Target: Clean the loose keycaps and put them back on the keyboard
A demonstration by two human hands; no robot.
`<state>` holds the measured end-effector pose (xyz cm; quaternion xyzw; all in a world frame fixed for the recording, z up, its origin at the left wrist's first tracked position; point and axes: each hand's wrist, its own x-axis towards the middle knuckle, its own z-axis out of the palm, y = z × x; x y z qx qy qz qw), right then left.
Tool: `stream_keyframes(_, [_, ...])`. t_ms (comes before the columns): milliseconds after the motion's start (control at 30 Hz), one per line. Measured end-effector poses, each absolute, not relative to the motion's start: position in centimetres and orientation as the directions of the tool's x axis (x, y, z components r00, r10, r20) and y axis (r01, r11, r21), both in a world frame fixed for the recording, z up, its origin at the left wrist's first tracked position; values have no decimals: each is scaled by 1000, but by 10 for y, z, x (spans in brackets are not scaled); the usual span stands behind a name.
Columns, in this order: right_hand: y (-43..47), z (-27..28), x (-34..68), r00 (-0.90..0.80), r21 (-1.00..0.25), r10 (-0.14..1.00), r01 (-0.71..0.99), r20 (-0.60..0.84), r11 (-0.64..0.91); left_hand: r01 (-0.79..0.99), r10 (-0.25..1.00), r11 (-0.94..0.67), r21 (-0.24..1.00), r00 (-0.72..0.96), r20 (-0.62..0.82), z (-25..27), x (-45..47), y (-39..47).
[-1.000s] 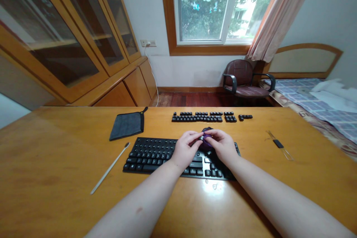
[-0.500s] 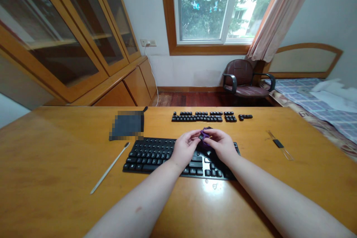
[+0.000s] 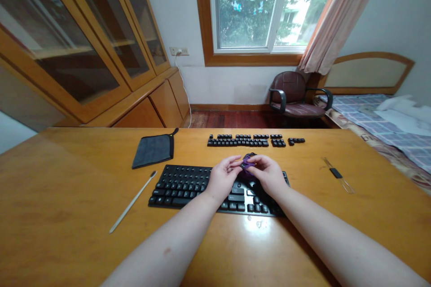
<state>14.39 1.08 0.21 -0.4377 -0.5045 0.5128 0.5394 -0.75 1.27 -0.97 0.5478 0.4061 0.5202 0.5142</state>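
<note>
Both my hands meet above the right half of a black keyboard, whose upper rows show bare stems without caps. Between the fingertips of my left hand is a small black keycap. My right hand pinches a soft-looking purple cloth against that keycap. Dark folds or edges show just beyond the fingers, too small to make out. My hands hide part of the keyboard's middle and right side.
Loose black keycaps lie in rows behind the keyboard. A white-handled brush and a dark zip pouch lie to the left. At the right is a wire keycap puller. Two small clear drops or bits sit near the front edge of the keyboard.
My hands stay in almost the same place. The purple cloth has shifted slightly around the keycap, and the yellow bit beside it no longer shows.
</note>
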Motion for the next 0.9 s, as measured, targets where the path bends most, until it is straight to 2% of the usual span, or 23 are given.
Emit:
stream_keyframes(300, [12, -2, 145, 13, -991, 995, -90, 94, 95, -48, 976, -160, 986, 142, 165, -6, -7, 11])
stream_keyframes(533, [8, 0, 143, -4, -988, 990, -65, 141, 140, 189, 948, -318, 929, 77, 308, -8, -9, 8])
stream_keyframes(700, [9, -1, 144, -68, -990, 988, -28, 138, 137, 322, 902, -432, 842, 146, 407, -2, -12, 5])
stream_keyframes(900, [11, -3, 143, -100, -990, 986, 35, 131, 136, 353, 875, -484, 800, 173, 453, 0, -12, 4])
